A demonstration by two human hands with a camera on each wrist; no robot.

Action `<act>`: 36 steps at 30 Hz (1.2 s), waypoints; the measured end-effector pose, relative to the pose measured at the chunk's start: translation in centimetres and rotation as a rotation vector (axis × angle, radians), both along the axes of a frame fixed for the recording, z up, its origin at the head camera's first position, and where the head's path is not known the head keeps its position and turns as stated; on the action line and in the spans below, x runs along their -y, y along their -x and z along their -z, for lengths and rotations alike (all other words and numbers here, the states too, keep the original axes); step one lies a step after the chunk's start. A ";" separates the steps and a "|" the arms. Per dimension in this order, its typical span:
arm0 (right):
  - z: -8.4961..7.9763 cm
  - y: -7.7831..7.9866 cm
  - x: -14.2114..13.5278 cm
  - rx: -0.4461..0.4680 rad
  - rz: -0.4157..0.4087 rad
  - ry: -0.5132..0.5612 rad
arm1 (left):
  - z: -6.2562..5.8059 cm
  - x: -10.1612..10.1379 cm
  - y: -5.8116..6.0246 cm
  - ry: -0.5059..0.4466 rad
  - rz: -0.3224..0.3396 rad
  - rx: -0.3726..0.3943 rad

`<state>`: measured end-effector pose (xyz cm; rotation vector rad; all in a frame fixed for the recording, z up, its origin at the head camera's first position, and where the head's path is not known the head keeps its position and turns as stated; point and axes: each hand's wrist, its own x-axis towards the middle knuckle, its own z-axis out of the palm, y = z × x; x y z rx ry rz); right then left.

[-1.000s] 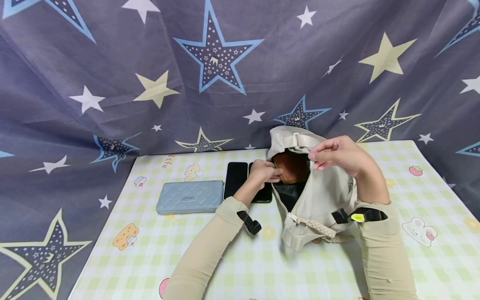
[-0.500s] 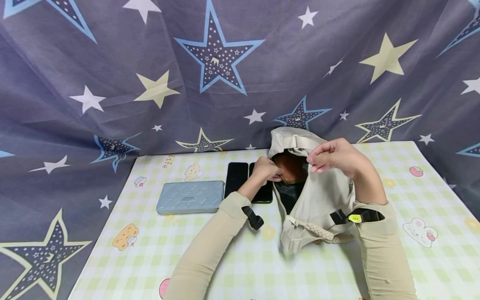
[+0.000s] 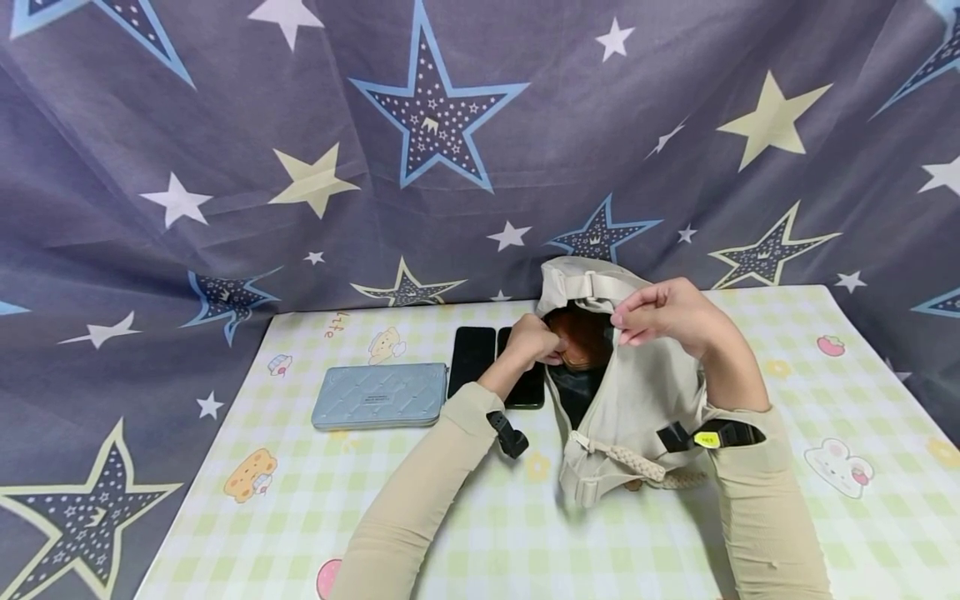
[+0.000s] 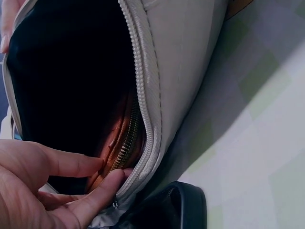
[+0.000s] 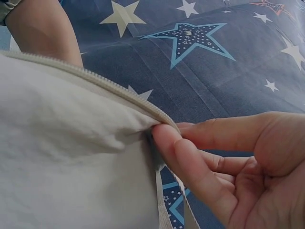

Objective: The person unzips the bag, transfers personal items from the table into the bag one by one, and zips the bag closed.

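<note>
While the right hand [image 3: 671,317] pinches the zip edge [image 5: 114,89] of the beige bag [image 3: 654,375], the left hand [image 3: 531,340] grips the brown pouch [image 3: 587,332], now deeper inside than a second ago; it seems mostly stowed, though shadow hides its far end.

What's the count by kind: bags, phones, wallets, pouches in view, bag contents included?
Beige bag: 1
Black phones: 2
Blue-grey wallet: 1
Brown zipped pouch, inside the bag: 1
Total visible: 5
</note>
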<state>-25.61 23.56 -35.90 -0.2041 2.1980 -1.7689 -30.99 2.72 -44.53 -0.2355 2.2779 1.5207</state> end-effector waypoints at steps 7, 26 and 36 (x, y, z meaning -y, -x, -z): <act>0.0 0.0 0.0 -0.002 0.005 -0.007 | 0.1 0.4 0.1 -0.058 0.030 0.026; -0.2 -0.1 -0.1 -0.010 0.010 -0.020 | -1.2 2.5 -0.4 -0.171 0.159 0.067; -0.1 -0.2 -0.2 -0.006 0.012 -0.026 | -3.6 5.9 -0.7 -0.045 0.321 -0.024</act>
